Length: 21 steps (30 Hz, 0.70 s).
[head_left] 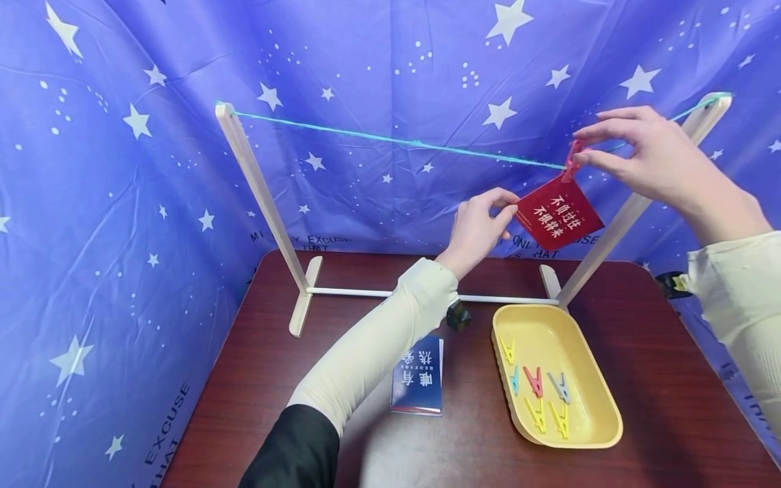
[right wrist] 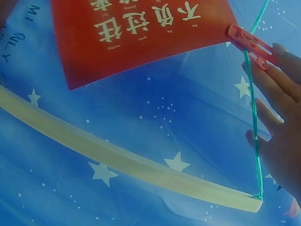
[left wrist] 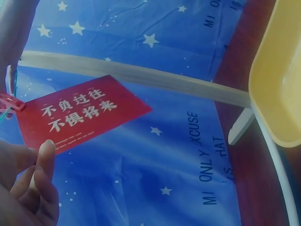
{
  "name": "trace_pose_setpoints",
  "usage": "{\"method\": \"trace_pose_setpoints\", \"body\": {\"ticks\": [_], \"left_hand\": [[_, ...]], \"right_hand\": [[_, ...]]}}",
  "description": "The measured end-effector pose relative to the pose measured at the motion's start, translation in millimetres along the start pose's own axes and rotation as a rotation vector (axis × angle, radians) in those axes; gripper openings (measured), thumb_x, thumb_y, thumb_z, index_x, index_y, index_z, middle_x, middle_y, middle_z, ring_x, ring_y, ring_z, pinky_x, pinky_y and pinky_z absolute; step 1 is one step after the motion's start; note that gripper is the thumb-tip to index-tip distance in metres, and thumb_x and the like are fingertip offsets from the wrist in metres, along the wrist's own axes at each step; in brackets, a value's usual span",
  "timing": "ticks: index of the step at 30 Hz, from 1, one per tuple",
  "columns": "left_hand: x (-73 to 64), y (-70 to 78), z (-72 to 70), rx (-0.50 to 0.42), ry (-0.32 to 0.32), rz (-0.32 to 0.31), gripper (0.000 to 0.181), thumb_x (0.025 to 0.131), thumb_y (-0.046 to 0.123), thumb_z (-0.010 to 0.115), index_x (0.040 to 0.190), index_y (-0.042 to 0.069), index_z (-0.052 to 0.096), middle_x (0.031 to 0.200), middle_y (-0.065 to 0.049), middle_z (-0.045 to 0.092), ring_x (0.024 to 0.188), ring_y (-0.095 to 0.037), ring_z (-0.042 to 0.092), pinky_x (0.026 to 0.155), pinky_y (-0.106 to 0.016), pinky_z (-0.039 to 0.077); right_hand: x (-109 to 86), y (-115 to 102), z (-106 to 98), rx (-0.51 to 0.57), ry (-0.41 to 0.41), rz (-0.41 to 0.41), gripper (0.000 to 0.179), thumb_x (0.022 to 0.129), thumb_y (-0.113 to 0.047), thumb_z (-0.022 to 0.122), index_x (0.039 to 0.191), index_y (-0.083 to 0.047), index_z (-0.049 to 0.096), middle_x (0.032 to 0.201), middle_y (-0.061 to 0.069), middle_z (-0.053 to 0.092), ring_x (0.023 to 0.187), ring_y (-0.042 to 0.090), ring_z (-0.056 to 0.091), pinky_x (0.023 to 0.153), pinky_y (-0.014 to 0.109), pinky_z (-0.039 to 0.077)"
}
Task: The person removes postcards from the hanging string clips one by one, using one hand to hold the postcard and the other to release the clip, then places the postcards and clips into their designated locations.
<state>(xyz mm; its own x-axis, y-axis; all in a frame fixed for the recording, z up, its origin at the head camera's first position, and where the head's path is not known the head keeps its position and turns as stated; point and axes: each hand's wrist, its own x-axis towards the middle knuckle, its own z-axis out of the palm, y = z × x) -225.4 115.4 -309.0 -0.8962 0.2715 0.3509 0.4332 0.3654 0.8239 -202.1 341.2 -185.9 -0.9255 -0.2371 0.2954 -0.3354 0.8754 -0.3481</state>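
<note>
A red card (head_left: 559, 213) with white characters hangs tilted below a green string (head_left: 390, 139). My left hand (head_left: 478, 227) pinches the card's left corner between thumb and fingers. At the card's top corner a red clothespin (head_left: 572, 161) sits over the string, its upper end pinched by my right hand (head_left: 653, 152). In the right wrist view the clothespin (right wrist: 249, 44) bites the card's corner beside the string. The left wrist view shows the card (left wrist: 84, 113) face on, with left thumb and finger at its lower edge.
A wooden frame's left post (head_left: 262, 196) and right post (head_left: 634, 203) carry the string. A yellow tray (head_left: 601, 386) with several clothespins stands at the right of the brown table (head_left: 256, 407). A blue card (head_left: 421, 383) lies on a stack beneath my left forearm.
</note>
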Motion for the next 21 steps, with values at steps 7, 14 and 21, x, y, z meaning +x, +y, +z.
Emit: {"method": "trace_pose_setpoints", "body": {"ticks": [7,14,21], "left_hand": [[-1.4,-1.6,-2.8,0.075,-0.003,-0.004,0.015,0.104,0.026,0.067,0.115,0.022,0.077,0.104,0.012,0.077,0.054,0.003,0.061,0.059,-0.020,0.043],[-2.3,-2.7,-4.8,0.104,0.006,-0.005,0.016,0.104,0.028,0.067,0.115,0.025,0.078,0.100,0.015,0.077,0.055,0.001,0.063,0.061,-0.020,0.043],[-1.2,-0.6,-6.3,0.094,0.006,0.014,0.017,0.104,0.028,0.066,0.116,0.025,0.078,0.104,0.014,0.077,0.055,0.002,0.063,0.059,-0.020,0.044]], "right_hand": [[1.2,0.6,0.0,0.016,-0.009,-0.043,0.033,0.101,-0.011,0.069,0.129,0.007,0.065,0.146,0.035,0.048,0.147,0.051,0.029,0.111,0.079,0.022],[5.2,2.2,0.0,-0.018,-0.007,-0.127,0.026,0.095,-0.005,0.073,0.118,0.008,0.068,0.130,0.033,0.058,0.129,0.051,0.040,0.100,0.072,0.030],[4.3,1.0,3.5,-0.022,0.103,-0.208,0.020,0.089,0.002,0.078,0.108,0.007,0.072,0.121,0.028,0.064,0.115,0.014,0.039,0.094,0.057,0.032]]}}
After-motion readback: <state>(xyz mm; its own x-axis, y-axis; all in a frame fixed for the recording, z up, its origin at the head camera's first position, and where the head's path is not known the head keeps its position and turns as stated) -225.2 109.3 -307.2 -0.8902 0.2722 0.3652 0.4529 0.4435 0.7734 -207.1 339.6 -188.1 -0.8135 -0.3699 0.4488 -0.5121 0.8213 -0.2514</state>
